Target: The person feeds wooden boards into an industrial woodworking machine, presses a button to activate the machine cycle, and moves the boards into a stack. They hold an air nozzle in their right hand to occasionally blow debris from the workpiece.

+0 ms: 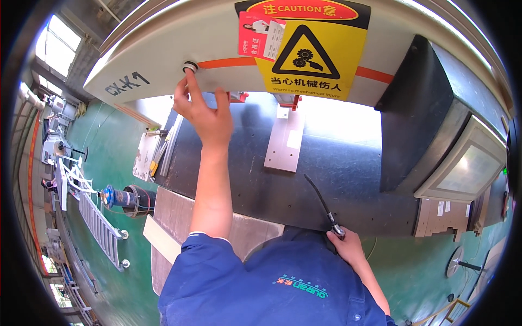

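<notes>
My left hand (205,114) is raised to the pale front beam (147,68) of a large machine. One fingertip touches a round button (190,66) on it, and the other fingers are spread and hold nothing. Low on the right, my right hand (349,247) grips what looks like an air blow gun (337,230). Its long thin black nozzle (317,191) points up and left over the dark machine table (234,179). Further in lies a narrow light-brown panel (284,141) with small drilled holes, its far end under the beam.
A control screen (465,169) juts out at the right, with brown drilled panels (443,215) below it. Tools and metal strips (163,149) lie on the table's left end. A worn board (253,232) is in front. A wheeled rack (100,231) stands on the green floor.
</notes>
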### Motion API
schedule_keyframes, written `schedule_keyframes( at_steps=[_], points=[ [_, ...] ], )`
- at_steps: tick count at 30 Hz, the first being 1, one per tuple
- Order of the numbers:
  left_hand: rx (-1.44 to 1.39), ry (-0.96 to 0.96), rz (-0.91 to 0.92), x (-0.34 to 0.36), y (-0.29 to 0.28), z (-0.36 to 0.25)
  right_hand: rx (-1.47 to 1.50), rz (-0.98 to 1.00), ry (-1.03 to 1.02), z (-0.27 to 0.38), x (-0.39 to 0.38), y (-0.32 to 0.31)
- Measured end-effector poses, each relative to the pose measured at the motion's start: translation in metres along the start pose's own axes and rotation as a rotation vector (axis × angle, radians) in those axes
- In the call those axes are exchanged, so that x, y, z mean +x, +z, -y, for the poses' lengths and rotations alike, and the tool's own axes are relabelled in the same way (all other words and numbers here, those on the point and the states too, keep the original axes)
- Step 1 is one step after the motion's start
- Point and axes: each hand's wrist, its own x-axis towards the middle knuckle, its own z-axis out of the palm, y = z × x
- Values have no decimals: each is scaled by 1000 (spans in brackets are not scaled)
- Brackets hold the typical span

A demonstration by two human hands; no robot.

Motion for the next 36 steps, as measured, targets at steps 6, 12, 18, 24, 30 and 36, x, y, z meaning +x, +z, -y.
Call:
schedule_keyframes(
  at_steps=[6, 12, 18, 24, 30, 36],
  points=[
    [34, -36, -27, 11, -24, 23, -3, -4, -37, -3, 2, 0],
    [-2, 7, 54, 11, -82, 23, -45, 79, -67, 9, 7, 1],
    [577, -464, 343, -120, -204, 160, -118, 179, -87, 17, 12, 6],
    [1086, -1453, 637, -247, -312, 177, -94, 215, -141, 15, 19, 8],
    [1081, -1582, 700, -291, -317, 180, -149, 264, -158, 18, 21, 9],
    [1060, -1728, 517, -291, -338, 158, -181, 308, -197, 10, 13, 5]
  ],
)
